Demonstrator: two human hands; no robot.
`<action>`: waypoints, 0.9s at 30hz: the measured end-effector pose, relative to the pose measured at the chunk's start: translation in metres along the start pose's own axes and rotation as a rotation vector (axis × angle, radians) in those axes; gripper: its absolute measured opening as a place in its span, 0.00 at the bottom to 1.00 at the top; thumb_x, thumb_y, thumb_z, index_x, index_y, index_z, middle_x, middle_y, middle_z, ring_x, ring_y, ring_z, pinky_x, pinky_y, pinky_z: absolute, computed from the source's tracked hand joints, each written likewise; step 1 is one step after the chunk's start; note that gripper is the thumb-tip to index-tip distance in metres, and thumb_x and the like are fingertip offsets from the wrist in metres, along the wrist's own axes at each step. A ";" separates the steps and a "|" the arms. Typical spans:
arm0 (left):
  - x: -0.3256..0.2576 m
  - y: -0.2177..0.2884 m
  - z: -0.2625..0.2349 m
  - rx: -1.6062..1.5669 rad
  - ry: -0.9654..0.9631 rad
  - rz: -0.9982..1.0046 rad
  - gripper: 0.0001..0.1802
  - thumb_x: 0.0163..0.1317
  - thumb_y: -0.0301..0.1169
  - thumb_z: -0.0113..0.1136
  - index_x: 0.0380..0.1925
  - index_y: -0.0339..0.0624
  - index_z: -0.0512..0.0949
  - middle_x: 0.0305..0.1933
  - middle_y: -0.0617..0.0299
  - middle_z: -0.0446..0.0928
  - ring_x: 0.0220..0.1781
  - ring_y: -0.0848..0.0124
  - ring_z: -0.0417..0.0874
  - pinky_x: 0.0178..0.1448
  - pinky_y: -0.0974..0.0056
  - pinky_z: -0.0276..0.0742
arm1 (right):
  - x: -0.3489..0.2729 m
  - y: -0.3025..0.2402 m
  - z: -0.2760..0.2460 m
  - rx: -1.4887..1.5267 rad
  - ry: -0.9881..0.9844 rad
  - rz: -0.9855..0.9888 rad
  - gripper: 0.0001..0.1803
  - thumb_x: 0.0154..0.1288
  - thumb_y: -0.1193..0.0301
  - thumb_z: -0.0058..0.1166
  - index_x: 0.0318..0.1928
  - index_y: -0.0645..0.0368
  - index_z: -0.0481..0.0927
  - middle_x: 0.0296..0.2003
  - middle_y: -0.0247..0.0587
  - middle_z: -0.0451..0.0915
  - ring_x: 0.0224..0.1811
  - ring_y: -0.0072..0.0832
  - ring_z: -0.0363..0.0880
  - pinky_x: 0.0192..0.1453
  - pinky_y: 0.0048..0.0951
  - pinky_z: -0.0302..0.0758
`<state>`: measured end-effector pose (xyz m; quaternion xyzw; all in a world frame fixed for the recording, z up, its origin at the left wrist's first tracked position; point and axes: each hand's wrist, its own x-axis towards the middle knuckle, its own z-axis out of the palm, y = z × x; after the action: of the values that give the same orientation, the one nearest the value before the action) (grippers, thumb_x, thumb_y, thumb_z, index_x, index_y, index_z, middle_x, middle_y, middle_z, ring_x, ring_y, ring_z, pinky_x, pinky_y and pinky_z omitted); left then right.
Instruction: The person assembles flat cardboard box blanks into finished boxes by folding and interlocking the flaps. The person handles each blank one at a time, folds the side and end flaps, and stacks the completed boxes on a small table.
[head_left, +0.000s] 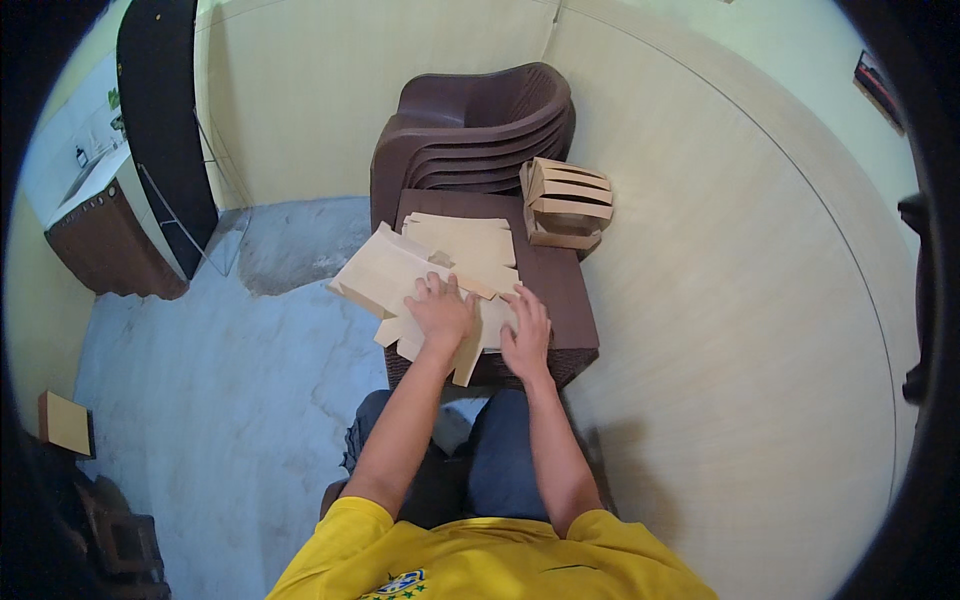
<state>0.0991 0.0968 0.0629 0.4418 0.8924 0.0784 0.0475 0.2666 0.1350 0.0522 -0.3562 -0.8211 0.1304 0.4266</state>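
A flat, unfolded cardboard box blank (pixel 382 268) lies at a slant on a brown woven-look table (pixel 565 310), its cut flaps sticking out toward me. My left hand (pixel 442 310) rests on this blank with its fingers spread. At the blank's right side, my right hand (pixel 527 330) lies with fingers extended, the fingertips at the edge of the card. Beneath and beyond it are more flat cardboard blanks (pixel 475 235). Parts of the card are covered by my hands.
Several folded cardboard boxes (pixel 568 205) stand together at the table's far right. Behind the table is a stack of brown plastic chairs (pixel 470 125). A beige wall (pixel 740 300) runs close along the right. A sink cabinet (pixel 115 235) stands at the far left.
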 end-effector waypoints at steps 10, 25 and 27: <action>0.015 -0.020 0.018 -0.014 0.204 -0.159 0.49 0.67 0.68 0.64 0.81 0.55 0.68 0.75 0.55 0.68 0.68 0.49 0.74 0.50 0.52 0.87 | -0.030 0.008 -0.014 0.164 -0.546 -0.100 0.31 0.52 0.78 0.71 0.61 0.47 0.90 0.74 0.36 0.80 0.84 0.41 0.68 0.89 0.65 0.49; 0.022 -0.021 0.024 -0.046 0.380 -0.207 0.59 0.63 0.67 0.69 0.81 0.35 0.63 0.71 0.52 0.70 0.62 0.54 0.76 0.46 0.54 0.89 | -0.017 0.026 -0.010 0.240 -0.377 -0.151 0.09 0.63 0.71 0.75 0.44 0.52 0.95 0.57 0.38 0.88 0.69 0.43 0.79 0.76 0.51 0.69; 0.024 -0.024 0.021 -0.081 0.388 -0.190 0.59 0.63 0.66 0.70 0.80 0.32 0.63 0.71 0.51 0.70 0.62 0.53 0.77 0.48 0.55 0.89 | -0.011 0.027 -0.008 0.193 -0.385 -0.158 0.08 0.63 0.71 0.75 0.43 0.53 0.94 0.56 0.37 0.86 0.68 0.43 0.77 0.74 0.49 0.70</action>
<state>0.0695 0.1034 0.0374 0.3299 0.9187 0.1928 -0.1003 0.2899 0.1464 0.0364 -0.2168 -0.8964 0.2399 0.3031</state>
